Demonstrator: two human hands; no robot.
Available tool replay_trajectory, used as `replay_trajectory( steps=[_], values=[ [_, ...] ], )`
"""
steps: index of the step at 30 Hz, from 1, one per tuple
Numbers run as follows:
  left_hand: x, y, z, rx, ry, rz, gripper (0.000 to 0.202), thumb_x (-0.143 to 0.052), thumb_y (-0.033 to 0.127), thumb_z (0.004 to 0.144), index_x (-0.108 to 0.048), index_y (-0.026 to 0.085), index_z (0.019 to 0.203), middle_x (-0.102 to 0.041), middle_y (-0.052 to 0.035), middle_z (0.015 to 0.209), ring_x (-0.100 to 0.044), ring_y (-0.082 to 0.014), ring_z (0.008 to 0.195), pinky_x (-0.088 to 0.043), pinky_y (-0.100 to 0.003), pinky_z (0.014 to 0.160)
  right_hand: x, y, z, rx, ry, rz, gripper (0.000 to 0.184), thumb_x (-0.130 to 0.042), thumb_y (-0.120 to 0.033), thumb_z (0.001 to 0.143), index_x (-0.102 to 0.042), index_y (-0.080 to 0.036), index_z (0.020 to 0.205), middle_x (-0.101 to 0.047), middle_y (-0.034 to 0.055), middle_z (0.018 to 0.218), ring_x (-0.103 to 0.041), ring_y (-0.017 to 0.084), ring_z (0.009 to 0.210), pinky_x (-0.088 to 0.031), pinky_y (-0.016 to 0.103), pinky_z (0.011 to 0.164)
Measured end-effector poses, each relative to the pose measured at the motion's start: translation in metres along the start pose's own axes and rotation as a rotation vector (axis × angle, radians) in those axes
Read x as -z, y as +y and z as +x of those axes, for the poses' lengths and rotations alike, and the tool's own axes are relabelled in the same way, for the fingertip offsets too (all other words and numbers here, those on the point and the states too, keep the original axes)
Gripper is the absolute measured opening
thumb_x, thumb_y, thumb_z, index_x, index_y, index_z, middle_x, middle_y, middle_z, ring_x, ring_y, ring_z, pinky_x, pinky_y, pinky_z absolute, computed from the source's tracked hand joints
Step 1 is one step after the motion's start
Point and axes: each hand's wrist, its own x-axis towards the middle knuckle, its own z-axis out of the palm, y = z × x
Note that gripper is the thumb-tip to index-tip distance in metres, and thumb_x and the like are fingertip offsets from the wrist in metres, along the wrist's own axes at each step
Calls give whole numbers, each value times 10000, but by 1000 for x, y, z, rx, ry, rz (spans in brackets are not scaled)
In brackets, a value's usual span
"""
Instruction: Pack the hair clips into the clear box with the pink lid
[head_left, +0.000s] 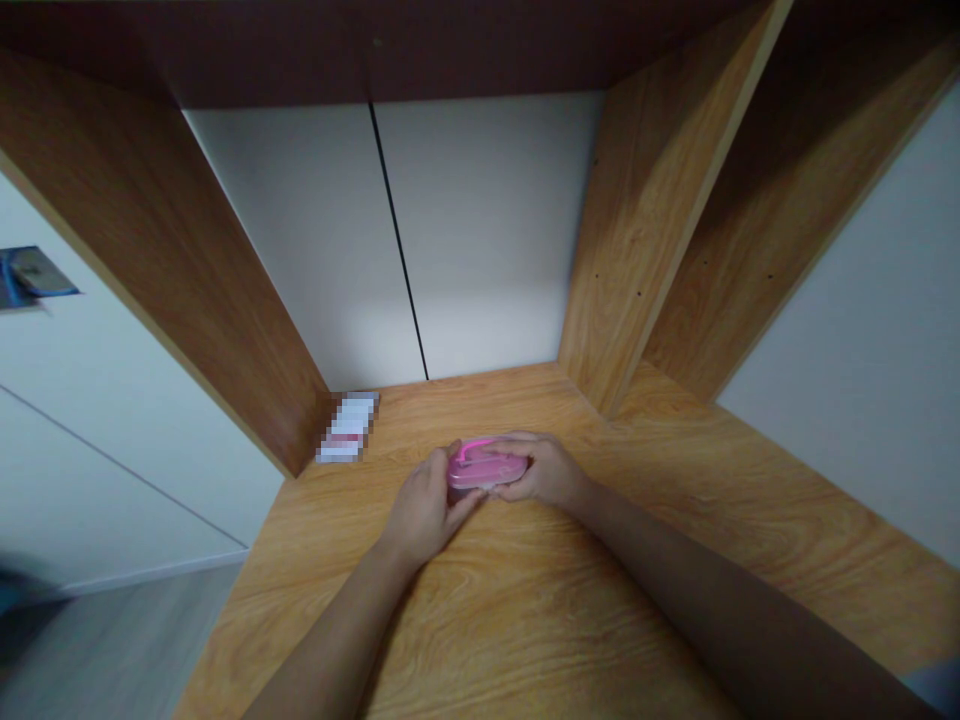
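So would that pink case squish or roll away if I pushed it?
Probably not squishy: the pink case shows an even, rounded outline between the left hand and right hand. Its wide, low shape makes rolling unlikely. It might slide, since its surface looks shiny.

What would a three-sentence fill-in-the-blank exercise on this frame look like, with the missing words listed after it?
1. The left hand and the right hand hold a container whose top is coloured ____.
2. On the wood-grain desk, the pixelated item lies nearer the ____ hand.
3. The thin line down the white panel is coloured ____.

Missing words: pink; left; black.
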Motion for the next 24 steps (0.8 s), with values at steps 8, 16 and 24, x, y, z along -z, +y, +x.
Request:
replay_trajectory(
  steps=[8, 16, 24],
  values=[
    [-2, -1, 0, -6, 12, -89, 576, -645, 424, 907, -389, 193, 1368, -593, -168, 1328, -613, -307, 1215, -508, -487, 1017, -1, -3, -6, -26, 10, 25, 586, -879, -407, 664, -713, -286, 1213, -713, 73, 1212, -678, 259, 1071, -540, 403, 966],
    [1, 0, 1, 9, 10, -166, 659, -696, 384, 863, -360, 204, 1401, -573, -150, 1342, -605, -295, 1203, -498, -478, 1036, 8, -19, -8, 5, -58, 38, 604, -832, -370, 747, -638, -278, 1312, -658, 97, 1272, -621, 264, 1160, -498, 429, 1021],
    [0, -2, 0, 27, 26, -172, 752, -727, 371, 827, -324, 209, 1441, -562, -150, 1367, -600, -314, 1214, -489, -506, 1052, 6, -17, -10, 8, -36, -4, 694, -833, -306, 731, -581, -295, 1378, -516, 113, 1430, -496, 293, 1326, -409, 465, 1121]
  ],
)
